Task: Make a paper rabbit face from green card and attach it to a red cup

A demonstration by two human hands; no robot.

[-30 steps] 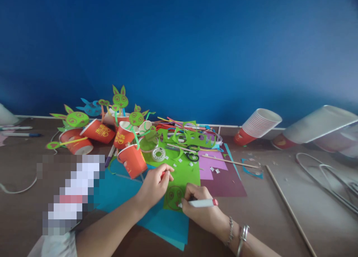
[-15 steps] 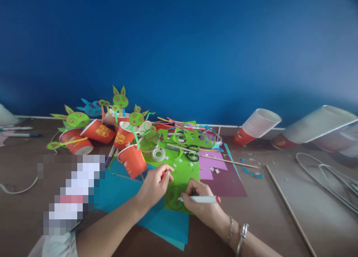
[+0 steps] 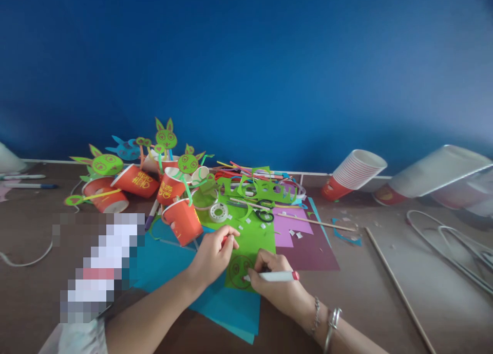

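Observation:
A white marker (image 3: pixel 278 276) with a red end is gripped in my right hand (image 3: pixel 279 282), its tip on a round face drawn near the lower edge of the green sheet (image 3: pixel 260 243). The drawing shows two eyes inside a circle, partly covered by my fingers. My left hand (image 3: pixel 213 254) rests at the sheet's left side, fingers curled round a small red object, likely a marker cap (image 3: pixel 225 240). Blue sheets (image 3: pixel 234 310) lie beneath the green one. A white tape roll (image 3: pixel 219 212) and black-handled scissors (image 3: pixel 265 216) are beyond my hands.
Red paper cups (image 3: pixel 182 221) with green animal faces (image 3: pixel 107 165) crowd the left back. Stacked cups (image 3: pixel 352 175) lean at the right back, near a long wooden stick (image 3: pixel 398 287) and a cable (image 3: pixel 447 246). Purple paper (image 3: pixel 290 225) and green cut scraps (image 3: pixel 265 189) lie behind.
My right hand has shifted the marker slightly left and down, its tip now lower on the drawn face. My left hand has stayed in place.

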